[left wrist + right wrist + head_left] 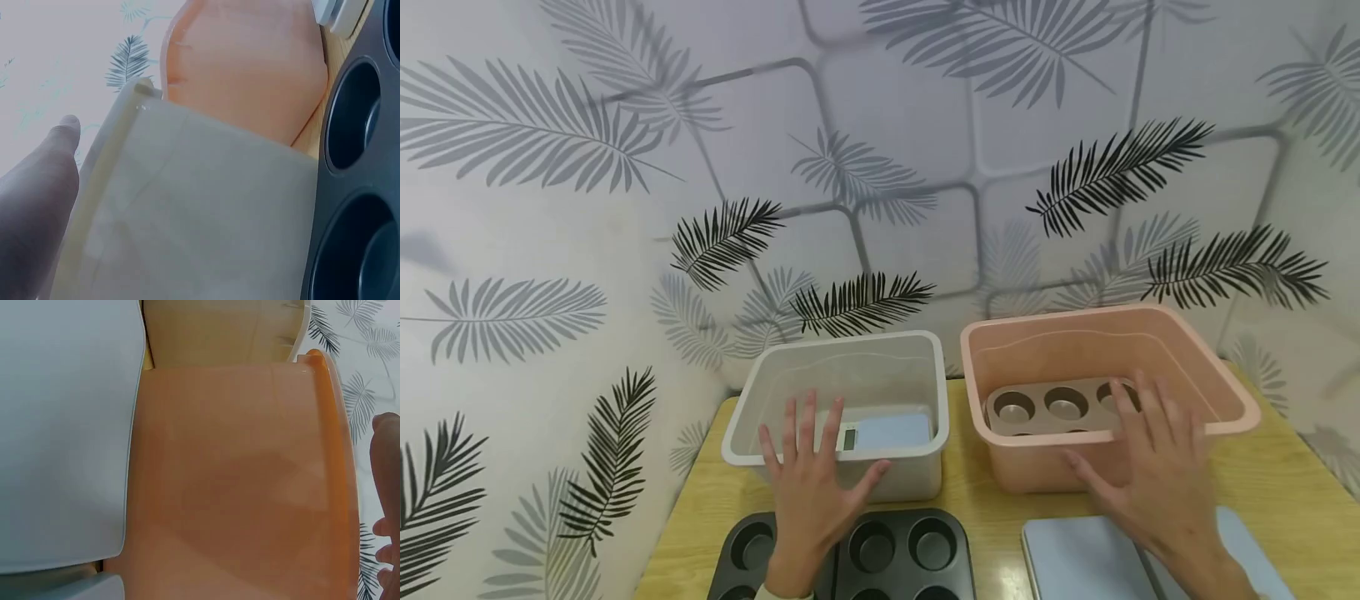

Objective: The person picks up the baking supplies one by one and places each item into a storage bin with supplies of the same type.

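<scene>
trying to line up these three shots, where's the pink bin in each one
Head: the pink bin is right of centre, in the lower half.
Left wrist: upper middle, cut off at the top.
Right wrist: fills the middle, cut off at the bottom.
Landmark: the pale grey bin, beside it in every view.

At 7 o'clock in the head view the off-white bin (917, 479) looks like smooth, matt plastic, as does the peach bin (1033, 467) at 4, which holds a bronze-toned metal muffin tin (1040, 402) with a soft sheen. The dark muffin tin (901, 571) at 6 o'clock looks like coated metal, satin to glossy inside its cups. Around them, the wood-grained tabletop (992, 533) catches a glossy highlight, while the pale-blue panel (1082, 554) towards 5 is smooth and matt.
</scene>
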Demonstrator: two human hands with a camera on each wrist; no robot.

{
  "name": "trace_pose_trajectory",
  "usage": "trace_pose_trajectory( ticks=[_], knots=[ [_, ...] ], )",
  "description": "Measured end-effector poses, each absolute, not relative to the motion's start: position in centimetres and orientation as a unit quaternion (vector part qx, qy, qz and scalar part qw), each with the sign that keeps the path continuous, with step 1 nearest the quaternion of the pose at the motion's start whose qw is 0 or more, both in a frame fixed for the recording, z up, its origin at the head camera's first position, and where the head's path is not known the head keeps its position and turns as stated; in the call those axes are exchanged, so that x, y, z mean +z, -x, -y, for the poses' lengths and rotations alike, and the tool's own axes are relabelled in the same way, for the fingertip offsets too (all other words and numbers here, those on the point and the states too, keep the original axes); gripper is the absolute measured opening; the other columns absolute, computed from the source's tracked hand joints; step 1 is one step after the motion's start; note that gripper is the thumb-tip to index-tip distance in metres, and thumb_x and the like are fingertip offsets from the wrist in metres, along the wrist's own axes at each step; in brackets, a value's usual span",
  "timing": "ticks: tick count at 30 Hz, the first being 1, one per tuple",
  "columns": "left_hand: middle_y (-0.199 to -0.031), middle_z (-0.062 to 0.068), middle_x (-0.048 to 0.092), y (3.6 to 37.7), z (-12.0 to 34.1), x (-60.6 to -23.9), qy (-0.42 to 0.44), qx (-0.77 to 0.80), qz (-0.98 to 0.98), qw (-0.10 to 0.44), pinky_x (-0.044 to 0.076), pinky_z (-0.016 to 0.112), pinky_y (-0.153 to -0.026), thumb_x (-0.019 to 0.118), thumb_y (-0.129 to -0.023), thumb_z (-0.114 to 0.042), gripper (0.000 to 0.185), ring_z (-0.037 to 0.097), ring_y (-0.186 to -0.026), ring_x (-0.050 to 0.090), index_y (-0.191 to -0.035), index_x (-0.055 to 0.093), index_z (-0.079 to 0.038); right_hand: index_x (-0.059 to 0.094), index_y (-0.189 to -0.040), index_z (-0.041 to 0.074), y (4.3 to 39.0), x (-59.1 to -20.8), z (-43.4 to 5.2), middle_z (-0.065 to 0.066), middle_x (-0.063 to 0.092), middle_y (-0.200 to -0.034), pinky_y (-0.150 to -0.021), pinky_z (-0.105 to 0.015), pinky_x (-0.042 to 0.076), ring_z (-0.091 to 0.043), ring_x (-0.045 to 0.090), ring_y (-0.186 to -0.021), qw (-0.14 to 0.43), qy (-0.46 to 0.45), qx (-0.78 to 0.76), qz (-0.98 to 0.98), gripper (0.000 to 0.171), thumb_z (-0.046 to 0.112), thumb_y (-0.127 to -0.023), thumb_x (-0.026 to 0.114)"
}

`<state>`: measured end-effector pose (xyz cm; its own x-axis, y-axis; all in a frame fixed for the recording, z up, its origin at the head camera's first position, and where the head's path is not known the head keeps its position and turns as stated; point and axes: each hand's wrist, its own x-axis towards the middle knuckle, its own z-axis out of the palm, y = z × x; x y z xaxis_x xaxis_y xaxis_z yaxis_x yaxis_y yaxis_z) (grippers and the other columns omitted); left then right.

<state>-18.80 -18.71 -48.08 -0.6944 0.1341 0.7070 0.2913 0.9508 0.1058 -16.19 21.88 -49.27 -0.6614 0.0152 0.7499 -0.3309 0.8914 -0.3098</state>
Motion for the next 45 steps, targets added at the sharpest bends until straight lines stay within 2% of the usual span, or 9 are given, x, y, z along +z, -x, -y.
trace_pose_trajectory(
  ticks=[7,13,18,23,30,35,39,42,45],
  knots=[
    [-0.175,0.016,0.04,18.8,20.2,-48.4,0.103,-0.109,0.916,0.373,0.019,0.083,-0.123,0.029,-0.095,-0.096,0.103,0.043,-0.164,0.03,-0.165,0.049,-0.023,0.042,-0.168,0.009,15.5,-49.9,-23.0,-0.026,0.039,-0.173,-0.134,-0.073,0.012,-0.053,0.036,-0.155,0.395,-0.079,0.218,0.889,0.11,0.091,-0.095,0.043],
    [-0.174,0.018,0.041,18.8,21.5,-48.8,0.088,-0.1,0.915,0.379,0.02,0.082,-0.124,0.03,-0.094,-0.097,0.104,0.043,-0.164,0.03,-0.167,0.047,-0.024,0.036,-0.171,0.013,14.5,-50.9,-24.3,-0.023,0.032,-0.178,-0.136,-0.071,0.006,-0.047,0.026,-0.165,0.354,-0.058,0.224,0.906,0.105,0.083,-0.095,0.055],
    [-0.175,0.018,0.038,18.8,22.6,-49.3,0.074,-0.094,0.919,0.376,0.019,0.082,-0.123,0.029,-0.095,-0.096,0.104,0.045,-0.163,0.029,-0.169,0.042,-0.024,0.035,-0.172,0.012,13.7,-51.7,-24.9,-0.027,0.034,-0.176,-0.136,-0.07,0.004,-0.042,0.019,-0.169,0.353,-0.045,0.224,0.907,0.107,0.084,-0.095,0.055],
    [-0.177,0.017,0.034,18.8,23.8,-49.7,0.051,-0.097,0.929,0.355,0.015,0.081,-0.125,0.027,-0.094,-0.098,0.107,0.046,-0.163,0.028,-0.168,0.043,-0.023,0.03,-0.173,0.011,12.8,-52.1,-25.4,-0.03,0.034,-0.174,-0.137,-0.069,-0.001,-0.043,0.017,-0.17,0.334,-0.033,0.225,0.915,0.107,0.071,-0.093,0.069],
    [-0.176,0.019,0.035,18.5,24.7,-50.0,0.032,-0.11,0.93,0.35,0.017,0.083,-0.124,0.028,-0.093,-0.099,0.108,0.047,-0.164,0.026,-0.169,0.04,-0.024,0.016,-0.174,0.002,11.6,-52.0,-25.8,-0.031,0.018,-0.179,-0.135,-0.07,-0.007,-0.044,0.005,-0.171,0.276,0.024,0.224,0.935,0.115,0.064,-0.095,0.071],
    [-0.173,0.021,0.039,18.4,25.2,-50.3,0.027,-0.114,0.924,0.365,0.019,0.084,-0.122,0.03,-0.094,-0.097,0.107,0.048,-0.162,0.029,-0.168,0.042,-0.022,0.022,-0.172,0.0,11.2,-52.4,-26.1,-0.03,0.019,-0.18,-0.135,-0.073,0.002,-0.046,0.014,-0.169,0.305,0.034,0.235,0.922,0.114,0.07,-0.095,0.067],
    [-0.171,0.023,0.04,18.3,25.7,-50.6,0.021,-0.114,0.921,0.371,0.021,0.085,-0.121,0.029,-0.093,-0.098,0.107,0.049,-0.161,0.029,-0.167,0.044,-0.021,0.029,-0.171,0.001,11.0,-53.0,-26.1,-0.031,0.022,-0.178,-0.133,-0.076,0.009,-0.053,0.024,-0.163,0.343,0.037,0.257,0.903,0.117,0.084,-0.093,0.057],
    [-0.172,0.024,0.039,18.3,26.2,-50.8,0.012,-0.122,0.923,0.364,0.019,0.084,-0.122,0.031,-0.093,-0.098,0.108,0.049,-0.162,0.028,-0.167,0.044,-0.021,0.027,-0.172,0.003,10.6,-53.3,-26.0,-0.03,0.021,-0.179,-0.134,-0.074,0.009,-0.054,0.024,-0.163,0.332,0.061,0.262,0.904,0.117,0.08,-0.092,0.064],
    [-0.174,0.022,0.036,18.2,26.7,-51.1,0.002,-0.133,0.927,0.35,0.017,0.083,-0.124,0.04,-0.093,-0.095,0.105,0.048,-0.164,0.025,-0.168,0.042,-0.021,0.021,-0.173,0.003,10.1,-53.5,-26.1,-0.03,0.016,-0.18,-0.136,-0.07,0.005,-0.052,0.021,-0.165,0.299,0.088,0.255,0.915,0.115,0.064,-0.091,0.074]
  ],
)
